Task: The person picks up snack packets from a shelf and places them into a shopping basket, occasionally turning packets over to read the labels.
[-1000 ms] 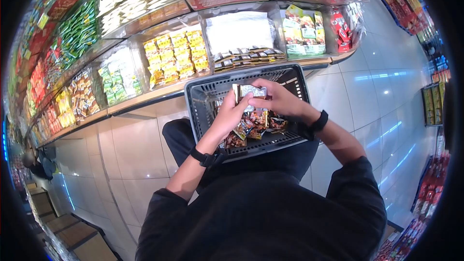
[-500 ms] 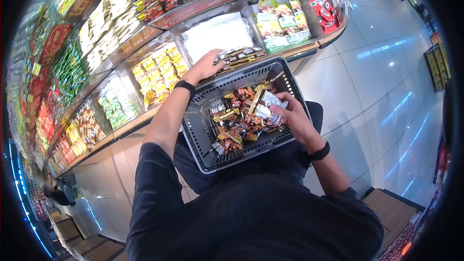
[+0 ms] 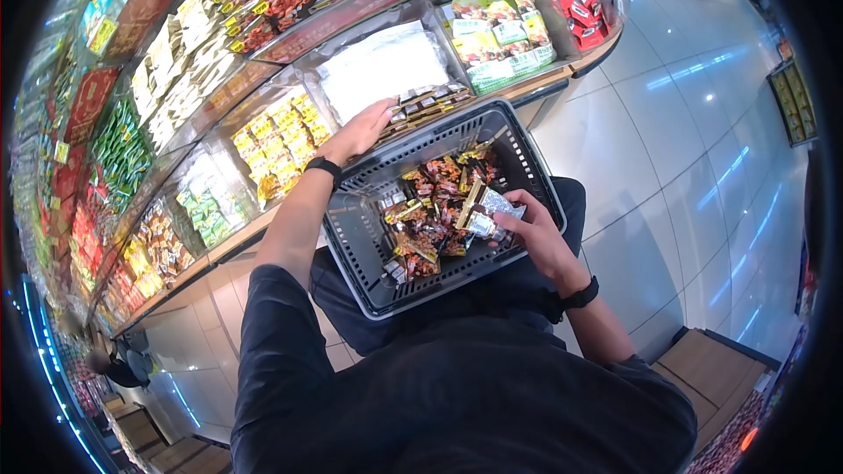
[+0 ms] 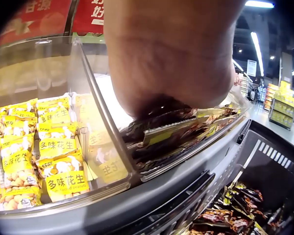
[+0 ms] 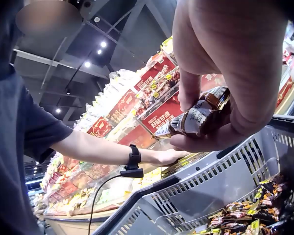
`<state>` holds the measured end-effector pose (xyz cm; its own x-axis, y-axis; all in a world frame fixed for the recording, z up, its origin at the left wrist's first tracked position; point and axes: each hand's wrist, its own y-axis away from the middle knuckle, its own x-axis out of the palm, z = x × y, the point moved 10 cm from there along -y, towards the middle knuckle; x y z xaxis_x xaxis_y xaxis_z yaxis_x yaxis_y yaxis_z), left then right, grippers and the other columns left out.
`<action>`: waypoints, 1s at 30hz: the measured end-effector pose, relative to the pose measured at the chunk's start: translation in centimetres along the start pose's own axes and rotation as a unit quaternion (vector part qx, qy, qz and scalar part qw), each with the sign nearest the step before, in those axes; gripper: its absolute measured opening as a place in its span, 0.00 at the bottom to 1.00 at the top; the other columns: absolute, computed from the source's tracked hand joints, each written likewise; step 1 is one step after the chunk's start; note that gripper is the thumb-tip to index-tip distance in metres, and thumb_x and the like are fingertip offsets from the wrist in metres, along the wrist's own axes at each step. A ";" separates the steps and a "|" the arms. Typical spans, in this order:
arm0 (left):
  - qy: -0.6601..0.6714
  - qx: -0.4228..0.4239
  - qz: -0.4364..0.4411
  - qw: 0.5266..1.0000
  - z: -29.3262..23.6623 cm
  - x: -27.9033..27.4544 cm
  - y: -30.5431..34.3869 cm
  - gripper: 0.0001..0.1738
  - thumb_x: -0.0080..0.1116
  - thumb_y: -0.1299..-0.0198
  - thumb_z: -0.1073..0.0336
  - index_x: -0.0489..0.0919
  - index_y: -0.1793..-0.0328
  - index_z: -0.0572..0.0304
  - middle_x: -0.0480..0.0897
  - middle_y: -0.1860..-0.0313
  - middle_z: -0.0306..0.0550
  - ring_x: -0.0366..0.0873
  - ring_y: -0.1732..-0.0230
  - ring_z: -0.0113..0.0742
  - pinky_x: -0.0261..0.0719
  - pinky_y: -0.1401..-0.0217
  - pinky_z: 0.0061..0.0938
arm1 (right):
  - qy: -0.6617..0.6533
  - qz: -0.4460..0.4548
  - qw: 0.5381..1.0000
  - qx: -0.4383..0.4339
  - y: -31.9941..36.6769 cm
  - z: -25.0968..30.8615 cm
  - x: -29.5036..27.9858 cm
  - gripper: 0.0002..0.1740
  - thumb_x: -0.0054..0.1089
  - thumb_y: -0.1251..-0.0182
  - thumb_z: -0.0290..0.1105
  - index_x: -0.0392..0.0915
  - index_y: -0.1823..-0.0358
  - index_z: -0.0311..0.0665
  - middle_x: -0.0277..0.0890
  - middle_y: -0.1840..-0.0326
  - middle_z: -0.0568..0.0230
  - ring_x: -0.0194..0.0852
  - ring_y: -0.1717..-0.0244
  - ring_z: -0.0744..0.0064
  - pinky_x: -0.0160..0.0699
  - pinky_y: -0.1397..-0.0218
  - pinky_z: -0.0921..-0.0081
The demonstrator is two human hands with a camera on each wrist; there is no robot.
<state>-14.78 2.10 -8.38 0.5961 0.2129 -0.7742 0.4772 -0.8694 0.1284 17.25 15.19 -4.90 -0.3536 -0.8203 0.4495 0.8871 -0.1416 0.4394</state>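
My right hand (image 3: 536,233) holds brown-and-silver snack packets (image 5: 198,117) between thumb and fingers, above the basket. In the head view, the silver back of the packets (image 3: 488,208) faces up. My left hand (image 3: 364,129) reaches across the basket's far rim and rests, fingers extended, on a row of dark snack packets (image 3: 430,103) in a shelf bin. In the left wrist view its fingertips are hidden behind the hand, right at those packets (image 4: 186,127). Beneath my hands, the grey shopping basket (image 3: 356,276) lies over my legs against the shelf, with many loose snack packets (image 3: 426,228) inside.
Clear dividers part the bins; yellow peanut packets (image 4: 63,181) fill the one to the left. Green-and-white packs (image 3: 500,35) and red packs (image 3: 575,9) lie to the right. Tiled floor (image 3: 632,175) runs along the right side. A wooden box (image 3: 711,369) stands behind at right.
Both hands were together on packets over the basket. The left hand has since gone to the shelf bin, while the right has kept its packets and moved right. The view has turned.
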 end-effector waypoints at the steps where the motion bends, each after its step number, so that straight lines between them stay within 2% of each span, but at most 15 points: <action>1: 0.013 0.000 -0.001 1.000 -0.2 -0.1 0.2 0.29 0.37 0.18 0.51 0.66 0.21 0.64 0.69 0.22 0.60 0.65 0.21 0.54 0.60 0.17 0.39 | -0.002 -0.001 1.000 0.002 0.1 -0.1 0.1 0.15 0.66 0.27 0.27 0.72 0.45 0.37 0.82 0.52 0.64 0.83 0.59 0.77 0.89 0.55 0.73; 5: 0.015 -0.004 -0.008 1.000 -0.8 -0.4 0.4 0.30 0.40 0.19 0.51 0.65 0.21 0.63 0.70 0.23 0.60 0.66 0.21 0.54 0.62 0.18 0.40 | 0.026 0.002 1.000 -0.004 0.2 0.0 0.3 0.15 0.65 0.26 0.31 0.70 0.44 0.40 0.83 0.52 0.64 0.86 0.58 0.73 0.85 0.52 0.76; 8: -0.008 -0.028 0.025 0.999 -0.8 -0.4 0.0 0.36 0.47 0.23 0.46 0.63 0.19 0.63 0.69 0.22 0.63 0.64 0.21 0.56 0.62 0.18 0.41 | 0.029 0.007 1.000 -0.007 0.4 0.6 0.8 0.18 0.65 0.27 0.31 0.69 0.42 0.40 0.82 0.51 0.63 0.86 0.58 0.72 0.84 0.51 0.76; 10: -0.091 -0.021 -0.012 0.996 -1.6 -1.7 -0.5 0.43 0.53 0.28 0.41 0.61 0.18 0.63 0.66 0.21 0.66 0.62 0.19 0.59 0.60 0.17 0.42 | 0.025 -0.003 1.000 -0.011 0.4 0.9 0.8 0.20 0.65 0.27 0.27 0.66 0.40 0.38 0.83 0.51 0.60 0.85 0.59 0.72 0.84 0.53 0.75; 12: -0.092 -0.015 -0.017 0.996 -1.8 -2.1 -1.8 0.47 0.55 0.30 0.38 0.58 0.17 0.64 0.64 0.19 0.67 0.60 0.18 0.60 0.58 0.16 0.42 | 0.033 -0.007 0.999 -0.002 0.4 0.7 0.5 0.21 0.65 0.28 0.28 0.65 0.39 0.39 0.83 0.51 0.60 0.85 0.59 0.72 0.83 0.54 0.75; 14: -0.088 0.051 -0.040 0.994 -2.9 -2.2 -3.0 0.48 0.57 0.31 0.38 0.58 0.16 0.62 0.63 0.18 0.65 0.59 0.18 0.59 0.58 0.15 0.42 | 0.021 -0.001 1.000 -0.004 0.3 0.7 0.7 0.22 0.66 0.27 0.28 0.65 0.39 0.40 0.83 0.51 0.59 0.86 0.59 0.71 0.83 0.53 0.74; 15: -0.085 0.061 -0.029 0.994 -4.0 -2.1 -3.3 0.48 0.58 0.32 0.37 0.59 0.16 0.60 0.64 0.18 0.63 0.60 0.18 0.58 0.59 0.16 0.42 | 0.014 -0.008 1.000 -0.001 0.4 0.9 0.9 0.22 0.66 0.30 0.28 0.67 0.40 0.42 0.82 0.53 0.64 0.82 0.59 0.76 0.78 0.56 0.77; 16: -0.083 0.063 -0.028 0.994 -4.8 -2.2 -3.5 0.48 0.58 0.32 0.37 0.59 0.16 0.60 0.64 0.18 0.63 0.60 0.18 0.58 0.59 0.16 0.42 | 0.014 -0.011 1.000 -0.002 0.3 0.8 0.8 0.22 0.66 0.30 0.28 0.67 0.40 0.42 0.82 0.53 0.64 0.82 0.59 0.76 0.78 0.56 0.77; 18: -0.060 0.015 0.063 0.996 -4.8 0.1 -3.9 0.47 0.59 0.32 0.38 0.61 0.16 0.58 0.65 0.19 0.61 0.62 0.19 0.57 0.60 0.16 0.41 | 0.024 -0.005 0.999 -0.020 0.1 0.8 0.5 0.21 0.67 0.33 0.26 0.69 0.42 0.43 0.79 0.54 0.71 0.77 0.58 0.81 0.71 0.59 0.81; 19: -0.038 0.047 0.072 0.996 -4.8 1.0 -4.0 0.47 0.60 0.32 0.37 0.62 0.17 0.59 0.66 0.19 0.61 0.64 0.20 0.56 0.62 0.17 0.41 | 0.004 -0.004 1.000 -0.025 0.3 0.9 0.6 0.22 0.67 0.36 0.25 0.70 0.43 0.45 0.76 0.56 0.76 0.73 0.59 0.84 0.65 0.61 0.83; 24: -0.069 0.049 0.033 0.996 -4.2 1.6 -4.2 0.46 0.60 0.32 0.38 0.62 0.17 0.59 0.66 0.20 0.60 0.65 0.20 0.55 0.62 0.17 0.39 | 0.012 -0.005 1.000 -0.026 0.6 1.6 0.5 0.21 0.69 0.32 0.28 0.69 0.42 0.41 0.81 0.55 0.70 0.76 0.58 0.83 0.70 0.58 0.81; 26: -0.053 0.048 0.035 0.997 -4.3 1.3 -4.1 0.45 0.60 0.32 0.38 0.64 0.18 0.59 0.68 0.21 0.61 0.65 0.21 0.54 0.62 0.18 0.39 | 0.029 0.015 0.999 -0.019 0.6 1.4 1.0 0.22 0.68 0.28 0.29 0.68 0.39 0.38 0.83 0.48 0.64 0.84 0.49 0.75 0.80 0.44 0.75; 27: -0.055 0.048 0.033 0.997 -4.6 1.0 -4.0 0.45 0.60 0.32 0.38 0.64 0.18 0.59 0.68 0.21 0.61 0.65 0.21 0.54 0.62 0.18 0.39 | 0.030 0.018 0.999 -0.021 0.5 1.4 1.2 0.22 0.68 0.28 0.29 0.68 0.39 0.38 0.83 0.48 0.64 0.84 0.49 0.75 0.80 0.44 0.75; 29: -0.150 0.017 -0.047 0.987 -4.9 -0.6 -4.3 0.37 0.60 0.31 0.40 0.74 0.27 0.61 0.79 0.32 0.63 0.76 0.30 0.54 0.73 0.27 0.43 | -0.001 0.020 0.999 -0.028 0.6 1.4 1.3 0.19 0.68 0.27 0.31 0.71 0.41 0.36 0.84 0.48 0.64 0.84 0.50 0.77 0.82 0.46 0.77; 30: -0.149 0.020 -0.047 0.987 -6.1 -0.4 -4.3 0.37 0.60 0.31 0.40 0.74 0.27 0.61 0.79 0.32 0.63 0.76 0.30 0.54 0.73 0.27 0.43 | -0.001 0.018 0.999 -0.030 0.8 1.5 1.4 0.19 0.68 0.27 0.31 0.71 0.41 0.36 0.84 0.48 0.64 0.84 0.50 0.77 0.82 0.46 0.77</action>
<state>-13.20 8.47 -4.84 0.3299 0.1585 -0.9306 0.4920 -0.8702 0.0263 17.01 14.76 -2.70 -0.3219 -0.8244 0.4655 0.9152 -0.1452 0.3759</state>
